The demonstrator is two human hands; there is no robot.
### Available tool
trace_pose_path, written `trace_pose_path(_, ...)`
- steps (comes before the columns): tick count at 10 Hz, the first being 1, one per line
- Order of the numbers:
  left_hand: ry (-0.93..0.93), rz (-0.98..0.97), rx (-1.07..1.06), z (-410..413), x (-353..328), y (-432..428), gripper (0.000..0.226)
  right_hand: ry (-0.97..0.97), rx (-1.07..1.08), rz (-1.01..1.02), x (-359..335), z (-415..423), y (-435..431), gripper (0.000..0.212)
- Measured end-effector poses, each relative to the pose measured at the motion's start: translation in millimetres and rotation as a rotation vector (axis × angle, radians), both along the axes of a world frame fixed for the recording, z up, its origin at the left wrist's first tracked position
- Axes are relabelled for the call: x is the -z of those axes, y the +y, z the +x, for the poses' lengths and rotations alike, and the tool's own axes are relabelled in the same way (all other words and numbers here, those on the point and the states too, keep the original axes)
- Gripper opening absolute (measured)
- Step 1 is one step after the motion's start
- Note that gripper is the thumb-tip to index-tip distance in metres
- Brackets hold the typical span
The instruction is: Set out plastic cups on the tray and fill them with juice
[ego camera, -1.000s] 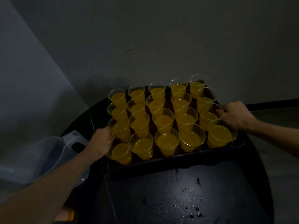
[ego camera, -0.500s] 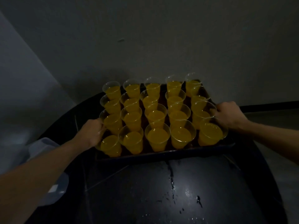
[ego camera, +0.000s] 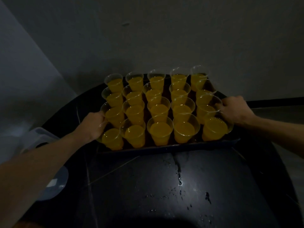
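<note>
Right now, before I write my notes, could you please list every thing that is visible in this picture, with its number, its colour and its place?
cups: 20, clear plastic holding orange-yellow juice, upright on the tray in four rows of five
tray: 1, dark, on the far half of the table
table: 1, black and glossy with a rounded edge, in front of the wall
drops: several, wet and shiny, on the table in front of the tray
jug: 1, translucent plastic, at the table's left edge, partly hidden by the left forearm
wall: grey, behind the table
left hand: 1, grips the tray's left edge
right hand: 1, grips the tray's right edge
</note>
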State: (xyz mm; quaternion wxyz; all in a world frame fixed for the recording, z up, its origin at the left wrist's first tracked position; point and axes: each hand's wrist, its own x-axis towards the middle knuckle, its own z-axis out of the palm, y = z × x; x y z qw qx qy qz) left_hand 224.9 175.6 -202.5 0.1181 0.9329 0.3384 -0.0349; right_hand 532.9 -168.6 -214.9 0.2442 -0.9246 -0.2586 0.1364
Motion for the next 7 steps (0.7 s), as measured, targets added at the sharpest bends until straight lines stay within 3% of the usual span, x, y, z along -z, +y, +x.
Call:
trace_pose_path(2,-0.077,-0.177,-0.069,-0.6,-3.4,-7.2,0.023,0.035,0.001,-0.020,-1.4,-2.0,-1.7,0.039)
trace_pose_path(4,-0.177,-0.248,-0.123,-2.4,-2.9,-9.3,0.016,0.100,0.006,-0.020,-9.6,-8.1,-0.2,0.064)
trace_pose_path(5,-0.212,-0.313,-0.196,-1.0,-9.1,-5.1,0.030,0.098,-0.006,-0.058,-13.1,-8.4,0.0,0.072)
trace_pose_path(7,-0.318,-0.338,-0.351,2.5,-31.2,1.2,0.041,0.159,0.077,-0.163,-24.0,-6.5,2.0,0.061)
